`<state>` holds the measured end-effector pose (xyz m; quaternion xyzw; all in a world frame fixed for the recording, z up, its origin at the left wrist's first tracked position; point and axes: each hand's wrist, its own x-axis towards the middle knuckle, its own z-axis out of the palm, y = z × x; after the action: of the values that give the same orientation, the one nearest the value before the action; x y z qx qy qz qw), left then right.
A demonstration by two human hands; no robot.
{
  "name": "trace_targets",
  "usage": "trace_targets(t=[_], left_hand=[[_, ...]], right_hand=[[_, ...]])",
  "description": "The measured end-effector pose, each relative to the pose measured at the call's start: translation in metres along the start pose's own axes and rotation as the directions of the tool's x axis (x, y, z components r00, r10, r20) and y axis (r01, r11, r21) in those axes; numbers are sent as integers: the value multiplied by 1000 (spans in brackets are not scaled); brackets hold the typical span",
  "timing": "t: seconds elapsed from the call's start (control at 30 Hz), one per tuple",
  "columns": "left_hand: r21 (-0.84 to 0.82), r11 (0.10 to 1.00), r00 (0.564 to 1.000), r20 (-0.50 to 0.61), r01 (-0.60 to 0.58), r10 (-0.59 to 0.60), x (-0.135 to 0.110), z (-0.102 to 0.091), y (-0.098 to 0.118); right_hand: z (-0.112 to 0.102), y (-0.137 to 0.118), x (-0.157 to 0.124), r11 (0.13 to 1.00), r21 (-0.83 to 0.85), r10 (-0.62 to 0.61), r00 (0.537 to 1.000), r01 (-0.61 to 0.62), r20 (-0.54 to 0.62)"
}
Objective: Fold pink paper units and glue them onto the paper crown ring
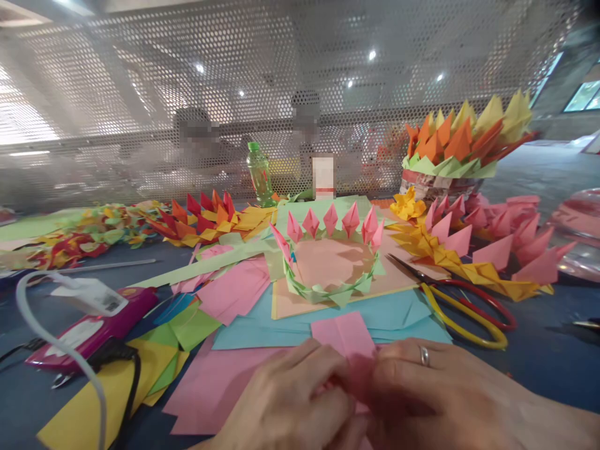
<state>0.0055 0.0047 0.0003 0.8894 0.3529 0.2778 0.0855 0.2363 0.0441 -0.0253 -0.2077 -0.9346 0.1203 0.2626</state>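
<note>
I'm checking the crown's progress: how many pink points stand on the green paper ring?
7 pink points on the green paper ring: one at the left end, five across the back, one at the right end. The near rim bears none; overlaps could hide more.

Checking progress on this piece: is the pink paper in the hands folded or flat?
Folded: the pink paper shows a centre crease with two flaps meeting, and the left hand and right hand pinch its near end.
</note>
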Motion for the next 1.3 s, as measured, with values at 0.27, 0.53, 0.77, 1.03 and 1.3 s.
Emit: trace_targets(t=[0.27, 0.53, 0.77, 1.03, 1.3], left_hand=[[-89, 963, 956, 174, 254, -236, 9, -8, -8], [-165, 953, 965, 109, 253, -237, 10, 0, -13], [-211, 922, 943, 152, 324, -296, 13, 2, -14], [-198, 906, 922, 188, 373, -339, 18, -3, -11], [-192, 900, 913, 206, 392, -353, 17, -2, -12]], right_hand=[[-8, -3, 6, 960, -97, -262, 964, 265, 41], [-35, -17, 8, 969, -109, -206, 969, 221, 137], [-32, -18, 7, 974, -104, -180, 969, 199, 167], [-35, -17, 10, 968, -97, -212, 963, 230, 163], [-33, -11, 8, 958, -106, -253, 959, 267, 128]])
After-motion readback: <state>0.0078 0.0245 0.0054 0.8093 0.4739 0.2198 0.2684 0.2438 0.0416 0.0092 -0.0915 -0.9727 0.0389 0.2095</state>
